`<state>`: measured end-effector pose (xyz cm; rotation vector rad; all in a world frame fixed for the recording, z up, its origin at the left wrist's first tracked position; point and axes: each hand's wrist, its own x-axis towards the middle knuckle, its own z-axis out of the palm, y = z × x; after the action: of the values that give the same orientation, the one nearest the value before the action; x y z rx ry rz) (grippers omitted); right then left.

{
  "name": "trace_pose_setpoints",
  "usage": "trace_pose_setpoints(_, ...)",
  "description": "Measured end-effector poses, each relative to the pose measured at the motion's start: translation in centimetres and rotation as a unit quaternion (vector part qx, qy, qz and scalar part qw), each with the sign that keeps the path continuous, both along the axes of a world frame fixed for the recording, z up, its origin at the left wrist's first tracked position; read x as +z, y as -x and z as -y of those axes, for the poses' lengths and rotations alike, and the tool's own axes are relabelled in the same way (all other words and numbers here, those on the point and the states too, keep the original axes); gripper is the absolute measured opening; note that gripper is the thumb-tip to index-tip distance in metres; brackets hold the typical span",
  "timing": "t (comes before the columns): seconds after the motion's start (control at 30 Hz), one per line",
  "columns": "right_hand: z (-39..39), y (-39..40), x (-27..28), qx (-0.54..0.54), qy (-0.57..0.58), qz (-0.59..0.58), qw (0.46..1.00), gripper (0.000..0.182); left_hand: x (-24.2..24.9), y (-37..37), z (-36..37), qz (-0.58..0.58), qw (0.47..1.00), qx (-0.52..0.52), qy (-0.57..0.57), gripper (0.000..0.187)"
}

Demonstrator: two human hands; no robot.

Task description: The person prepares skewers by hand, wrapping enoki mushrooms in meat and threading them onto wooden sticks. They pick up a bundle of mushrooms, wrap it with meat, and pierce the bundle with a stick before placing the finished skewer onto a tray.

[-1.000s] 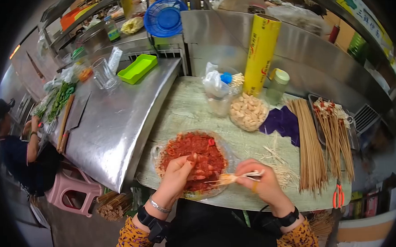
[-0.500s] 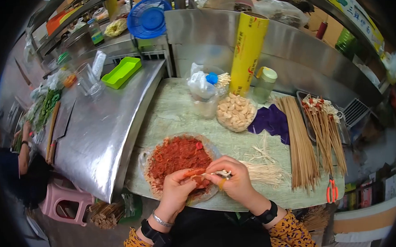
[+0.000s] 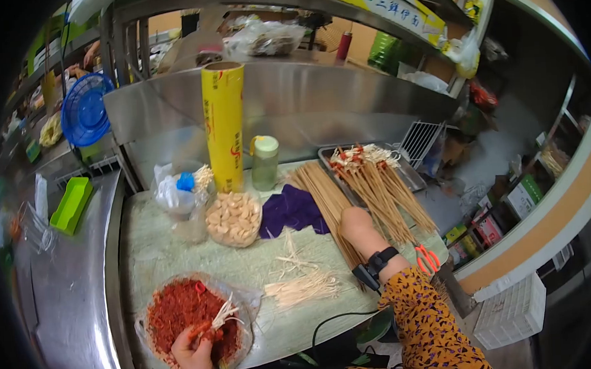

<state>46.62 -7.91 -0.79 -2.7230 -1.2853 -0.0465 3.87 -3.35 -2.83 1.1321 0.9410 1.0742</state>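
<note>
My left hand [image 3: 193, 353] pinches a small roll of red-coated food with white enoki-like strands [image 3: 225, 313] sticking out, over a bowl of red chili paste [image 3: 182, 311]. My right hand [image 3: 356, 225] rests on a bundle of bare wooden skewers [image 3: 323, 203]; its fingers are hidden. Beside it, finished skewers with red and white tips [image 3: 383, 193] lean on a metal tray [image 3: 412, 177]. Pale loose strands [image 3: 301, 289] lie on the table between the hands.
Behind stand a tub of peeled garlic [image 3: 233, 219], a yellow film roll [image 3: 224, 128], a green-lidded bottle [image 3: 265, 163] and a bagged cup [image 3: 176, 194]. A purple cloth [image 3: 293, 210] lies mid-table; orange-handled scissors [image 3: 427, 258] sit at the right edge.
My right hand has left the food and moved right to the bare skewers. My left hand keeps the roll over the paste. The view has turned right.
</note>
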Motion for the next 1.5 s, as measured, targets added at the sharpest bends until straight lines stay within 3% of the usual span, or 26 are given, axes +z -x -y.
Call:
trace_pose_setpoints(0.03,0.0,-0.6,0.3,-0.047,0.100,-0.021,0.994,0.022,-0.4,0.2,-0.1,-0.027,0.999,0.021,-0.016,0.020)
trace_pose_setpoints(0.47,1.2,-1.5,1.0,-0.089,0.058,-0.055,0.993,0.022,-0.2,0.2,-0.1,0.003,0.999,-0.005,-0.033,0.019)
trace_pose_setpoints(0.57,1.8,0.6,3.9,-0.079,0.035,-0.026,0.996,0.021,0.2,0.1,0.0,-0.019,0.999,0.011,-0.047,0.020)
trace_pose_setpoints(0.63,2.4,1.2,5.1,0.000,-0.045,0.078,0.996,0.017,0.5,0.0,0.0,-0.024,0.998,0.021,-0.050,0.020)
trace_pose_setpoints(0.67,2.8,1.9,6.0,0.006,-0.044,0.075,0.996,0.017,0.5,-0.1,0.0,0.006,0.999,0.015,-0.048,0.020)
trace_pose_setpoints(0.7,3.2,2.8,7.4,0.046,-0.177,-0.084,0.979,0.015,0.6,-0.2,-0.1,0.034,0.998,0.011,-0.045,0.021)
trace_pose_setpoints(0.73,3.5,4.0,8.7,0.086,-0.298,-0.244,0.919,0.013,0.5,-0.3,-0.2,0.050,0.999,0.011,-0.012,0.021)
trace_pose_setpoints(0.77,3.7,5.9,10.4,0.090,-0.318,-0.412,0.849,0.013,1.2,-0.5,-0.2,0.070,0.997,0.023,0.007,0.023)
trace_pose_setpoints(0.83,3.2,9.3,10.7,0.108,-0.375,-0.527,0.755,0.013,0.6,-0.4,-0.5,0.152,0.986,0.032,0.055,0.026)
trace_pose_setpoints(1.03,1.6,20.0,5.0,0.124,-0.424,-0.645,0.623,0.015,1.8,-0.9,-0.3,0.299,0.946,0.033,0.116,0.026)
trace_pose_setpoints(1.23,1.9,24.6,2.1,0.187,-0.381,-0.687,0.590,0.015,2.0,-0.9,-0.5,0.279,0.949,0.030,0.147,0.024)
trace_pose_setpoints(1.3,2.0,24.7,1.9,0.235,-0.305,-0.760,0.523,0.019,1.7,-0.5,-0.4,0.194,0.977,0.001,0.086,0.025)
trace_pose_setpoints(1.33,1.9,24.6,2.0,0.273,-0.256,-0.750,0.546,0.023,1.6,-0.5,-0.5,0.173,0.982,-0.002,0.078,0.024)
trace_pose_setpoints(1.37,2.0,24.5,2.4,0.270,-0.258,-0.749,0.548,0.023,1.6,-0.3,-0.5,0.173,0.982,-0.006,0.081,0.024)
trace_pose_setpoints(1.43,2.3,23.9,3.4,0.249,-0.239,-0.718,0.604,0.026,1.7,0.0,-0.5,0.142,0.987,-0.017,0.070,0.025)
trace_pose_setpoints(1.5,1.9,21.9,4.2,0.267,-0.259,-0.709,0.599,0.029,0.8,0.1,-0.6,0.141,0.988,-0.012,0.053,0.025)
